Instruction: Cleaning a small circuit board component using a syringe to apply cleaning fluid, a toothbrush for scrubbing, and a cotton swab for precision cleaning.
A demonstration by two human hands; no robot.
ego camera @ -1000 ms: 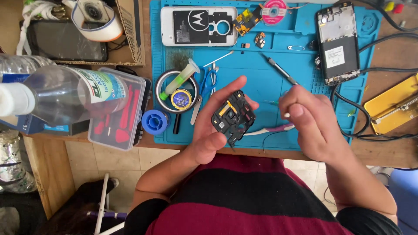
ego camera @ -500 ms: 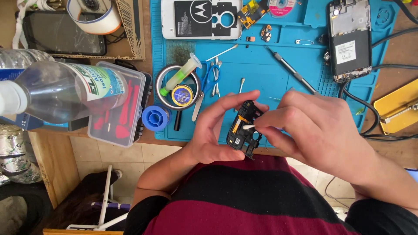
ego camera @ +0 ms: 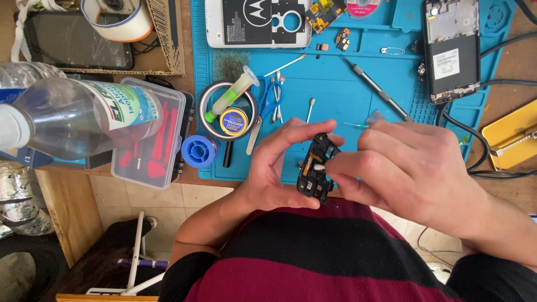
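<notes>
Left hand (ego camera: 277, 170) is gripping a small black phone circuit board (ego camera: 317, 169), thumb along its lower edge and fingers curling over the top, holding it tilted on edge above the near rim of the blue silicone repair mat (ego camera: 347, 89). The board is looking dark and irregular in outline, with small orange-brown spots and cut-outs showing on its face. Right hand (ego camera: 411, 170) is closing in a pinch on a white-tipped cotton swab (ego camera: 319, 166), the tip pressing against the middle of the board; the swab's stick is mostly hidden inside the fingers.

Just beyond the hands, a loose cotton swab (ego camera: 309, 109) and a thin green-handled pick (ego camera: 356, 126) are lying on the mat. Further out past the right hand, a grey metal screwdriver (ego camera: 376, 88) is lying diagonally, and an opened black smartphone with its back removed (ego camera: 451, 49) is sitting at the mat's far right corner. Past the left hand, a round metal tin holding a green-capped syringe and a small yellow-lidded pot (ego camera: 228, 109) is sitting beside blue-handled scissors (ego camera: 268, 100) and a blue spool (ego camera: 199, 151). A white phone back frame (ego camera: 257, 22) is lying at the mat's far edge. Well left of the left hand, a clear plastic bottle (ego camera: 78, 117) is lying over a clear plastic box of red pry tools (ego camera: 151, 140).
</notes>
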